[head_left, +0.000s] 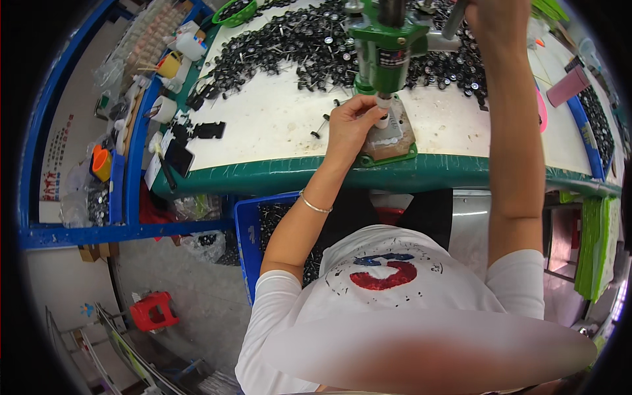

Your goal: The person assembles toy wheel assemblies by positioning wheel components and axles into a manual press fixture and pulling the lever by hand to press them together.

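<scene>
A green hand press (pixel 390 66) stands on the white worktable, its metal base plate (pixel 395 150) near the table's front edge. My left hand (pixel 352 125) reaches to the white post under the ram, thumb and forefinger pinched together there. What they hold is small and mostly covered by the fingertips. High at the right, my right hand (pixel 498 20) is closed at the grey lever (pixel 454 21) of the press; the top edge of the picture cuts part of it off. Beside my left hand lie a few loose black pieces with thin stems (pixel 315 134).
A wide heap of small black stemmed parts (pixel 263 56) covers the table's far side. A green basket (pixel 235 13) stands at the back left, a pink cup (pixel 567 85) at the right. Below the table's edge is a blue bin (pixel 247 243); a red stool (pixel 153 311) stands lower left.
</scene>
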A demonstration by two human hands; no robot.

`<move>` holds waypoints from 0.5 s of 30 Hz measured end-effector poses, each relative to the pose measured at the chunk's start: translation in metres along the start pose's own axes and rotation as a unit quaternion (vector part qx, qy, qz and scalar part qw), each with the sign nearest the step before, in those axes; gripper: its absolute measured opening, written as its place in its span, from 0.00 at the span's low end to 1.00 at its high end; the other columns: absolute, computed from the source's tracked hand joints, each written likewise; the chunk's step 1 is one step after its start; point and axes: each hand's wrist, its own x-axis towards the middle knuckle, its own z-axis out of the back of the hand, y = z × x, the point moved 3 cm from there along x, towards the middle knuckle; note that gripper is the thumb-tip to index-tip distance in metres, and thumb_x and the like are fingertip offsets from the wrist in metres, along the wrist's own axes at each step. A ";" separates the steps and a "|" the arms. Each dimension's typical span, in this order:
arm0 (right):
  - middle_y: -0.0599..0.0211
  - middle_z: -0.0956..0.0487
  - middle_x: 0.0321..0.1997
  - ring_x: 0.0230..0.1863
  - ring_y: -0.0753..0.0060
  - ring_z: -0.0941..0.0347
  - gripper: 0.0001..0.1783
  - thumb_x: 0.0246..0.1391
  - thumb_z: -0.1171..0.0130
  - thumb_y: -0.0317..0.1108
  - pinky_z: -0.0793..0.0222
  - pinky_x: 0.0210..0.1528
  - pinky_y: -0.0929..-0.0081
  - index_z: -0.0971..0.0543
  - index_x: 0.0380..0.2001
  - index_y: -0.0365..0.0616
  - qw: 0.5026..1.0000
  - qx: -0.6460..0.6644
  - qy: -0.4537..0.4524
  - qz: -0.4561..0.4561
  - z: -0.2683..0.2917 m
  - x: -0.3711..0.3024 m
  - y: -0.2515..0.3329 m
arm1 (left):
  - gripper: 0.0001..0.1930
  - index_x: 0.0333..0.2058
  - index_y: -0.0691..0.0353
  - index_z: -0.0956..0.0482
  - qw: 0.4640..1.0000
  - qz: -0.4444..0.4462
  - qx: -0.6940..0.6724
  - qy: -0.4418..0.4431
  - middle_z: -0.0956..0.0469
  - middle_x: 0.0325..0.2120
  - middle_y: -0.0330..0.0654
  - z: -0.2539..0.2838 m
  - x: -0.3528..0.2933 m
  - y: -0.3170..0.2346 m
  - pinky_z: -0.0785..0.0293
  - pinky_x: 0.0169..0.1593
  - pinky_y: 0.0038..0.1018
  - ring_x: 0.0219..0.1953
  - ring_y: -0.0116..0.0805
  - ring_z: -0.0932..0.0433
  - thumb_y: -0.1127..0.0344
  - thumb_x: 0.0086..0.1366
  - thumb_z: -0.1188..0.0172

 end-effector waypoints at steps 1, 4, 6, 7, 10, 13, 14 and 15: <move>0.85 0.43 0.15 0.11 0.89 0.52 0.20 0.65 0.47 0.41 0.59 0.12 0.84 0.36 0.19 0.54 0.948 0.210 0.024 -0.237 0.001 0.014 -0.020 | 0.07 0.37 0.67 0.17 1.000 -0.001 0.004 -0.003 0.18 0.29 0.35 0.002 -0.001 -0.001 0.27 0.39 0.18 0.31 0.20 0.23 0.75 0.59 0.34; 0.85 0.38 0.17 0.14 0.89 0.46 0.17 0.65 0.46 0.42 0.55 0.14 0.85 0.30 0.21 0.53 0.809 0.384 0.081 -0.437 0.020 0.036 -0.071 | 0.06 0.36 0.67 0.16 1.000 -0.016 0.009 -0.001 0.19 0.28 0.34 0.000 0.005 -0.003 0.28 0.37 0.17 0.30 0.19 0.24 0.74 0.59 0.33; 0.85 0.35 0.19 0.17 0.89 0.43 0.16 0.64 0.45 0.43 0.52 0.17 0.85 0.27 0.23 0.52 0.809 0.383 0.114 -0.431 0.014 0.029 -0.085 | 0.06 0.35 0.66 0.16 0.998 -0.015 0.039 -0.047 0.18 0.28 0.34 0.016 0.006 -0.006 0.28 0.37 0.17 0.30 0.19 0.24 0.73 0.59 0.32; 0.83 0.32 0.20 0.20 0.88 0.40 0.15 0.65 0.44 0.44 0.48 0.20 0.85 0.25 0.25 0.50 0.922 0.170 0.044 -0.346 0.007 0.023 -0.079 | 0.06 0.35 0.66 0.15 0.996 -0.027 0.063 -0.060 0.18 0.28 0.34 0.031 0.010 -0.007 0.27 0.36 0.18 0.29 0.19 0.24 0.73 0.59 0.32; 0.79 0.27 0.26 0.27 0.85 0.33 0.16 0.66 0.45 0.46 0.41 0.28 0.84 0.21 0.33 0.46 0.967 -0.085 -0.022 -0.239 0.014 0.001 -0.060 | 0.09 0.34 0.65 0.15 0.960 -0.025 0.257 -0.108 0.17 0.27 0.39 0.081 0.015 -0.019 0.26 0.34 0.21 0.27 0.24 0.22 0.68 0.56 0.30; 0.74 0.21 0.38 0.34 0.85 0.29 0.19 0.63 0.44 0.42 0.33 0.38 0.81 0.22 0.51 0.42 0.969 -0.094 0.036 -0.227 0.127 -0.011 -0.096 | 0.11 0.33 0.62 0.14 0.881 0.031 0.461 -0.100 0.16 0.27 0.44 0.097 0.027 -0.019 0.24 0.35 0.29 0.27 0.34 0.19 0.63 0.54 0.30; 0.74 0.21 0.38 0.34 0.85 0.29 0.19 0.63 0.44 0.42 0.33 0.38 0.81 0.22 0.51 0.42 0.968 -0.085 0.037 -0.235 0.123 -0.035 -0.108 | 0.11 0.33 0.62 0.14 0.878 0.038 0.466 -0.106 0.16 0.27 0.44 0.107 0.022 -0.019 0.24 0.35 0.29 0.27 0.34 0.19 0.63 0.54 0.30; 0.74 0.21 0.37 0.32 0.85 0.30 0.17 0.63 0.44 0.42 0.33 0.36 0.81 0.21 0.50 0.44 0.944 -0.185 0.025 -0.274 0.117 -0.058 -0.099 | 0.10 0.32 0.61 0.14 0.849 0.039 0.516 -0.105 0.16 0.28 0.45 0.110 0.018 -0.022 0.24 0.37 0.33 0.29 0.39 0.19 0.62 0.54 0.31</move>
